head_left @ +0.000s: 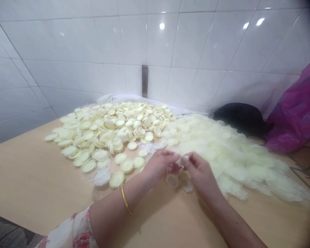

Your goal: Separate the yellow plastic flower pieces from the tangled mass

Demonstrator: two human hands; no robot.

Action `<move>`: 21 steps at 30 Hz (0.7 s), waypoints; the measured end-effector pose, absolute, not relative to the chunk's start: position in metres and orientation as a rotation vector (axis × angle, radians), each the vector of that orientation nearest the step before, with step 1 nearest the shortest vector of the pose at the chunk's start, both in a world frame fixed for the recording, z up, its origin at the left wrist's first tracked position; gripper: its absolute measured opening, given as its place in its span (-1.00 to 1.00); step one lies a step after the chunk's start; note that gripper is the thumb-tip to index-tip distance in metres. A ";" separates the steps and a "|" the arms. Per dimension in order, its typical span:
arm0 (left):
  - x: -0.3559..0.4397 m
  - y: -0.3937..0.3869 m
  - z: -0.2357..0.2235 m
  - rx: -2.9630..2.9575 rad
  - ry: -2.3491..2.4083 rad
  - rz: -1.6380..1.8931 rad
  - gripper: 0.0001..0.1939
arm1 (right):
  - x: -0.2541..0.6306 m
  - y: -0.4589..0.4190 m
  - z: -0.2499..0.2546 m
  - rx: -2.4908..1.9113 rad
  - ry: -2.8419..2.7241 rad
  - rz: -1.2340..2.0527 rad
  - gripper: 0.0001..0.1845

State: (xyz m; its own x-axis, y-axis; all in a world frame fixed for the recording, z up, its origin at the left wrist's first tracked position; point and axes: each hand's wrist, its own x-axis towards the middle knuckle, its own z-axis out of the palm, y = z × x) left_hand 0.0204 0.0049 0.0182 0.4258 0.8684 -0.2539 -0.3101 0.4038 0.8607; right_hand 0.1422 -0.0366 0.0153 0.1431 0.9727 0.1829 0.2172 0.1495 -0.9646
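My left hand (160, 166) and my right hand (199, 169) meet above the table, thumbs and fingertips pinched together. Between them is a small pale piece (181, 161), mostly covered by the fingers, so its exact kind cannot be made out. Just below lie two thin, translucent scalloped discs (173, 180). To the left spreads a large heap of pale yellow discs with toothed rims (120, 122), several of them loose near my left wrist. On the right, close to my right hand, is a broad pile of thin, gauzy, pale yellow-green scalloped pieces (237, 155).
A light wooden table (28, 165) carries everything. White cloth or plastic (155, 100) lies behind the heaps, against a tiled wall (105, 41). A small clear-white item (102, 176) rests at the front left. A black object (240, 117) and a magenta bag (297, 110) are at the right.
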 end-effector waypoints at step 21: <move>0.022 0.002 0.011 1.185 0.930 0.917 -0.84 | 0.145 -0.033 0.008 -1.265 -1.283 0.896 -0.67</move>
State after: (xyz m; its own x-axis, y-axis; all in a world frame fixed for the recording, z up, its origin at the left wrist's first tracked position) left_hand 0.0216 0.0017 0.0111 0.3466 0.9325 -0.1012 -0.0881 0.1398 0.9863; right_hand 0.1454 -0.0326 0.0081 0.1370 0.9746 0.1770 0.1693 0.1530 -0.9736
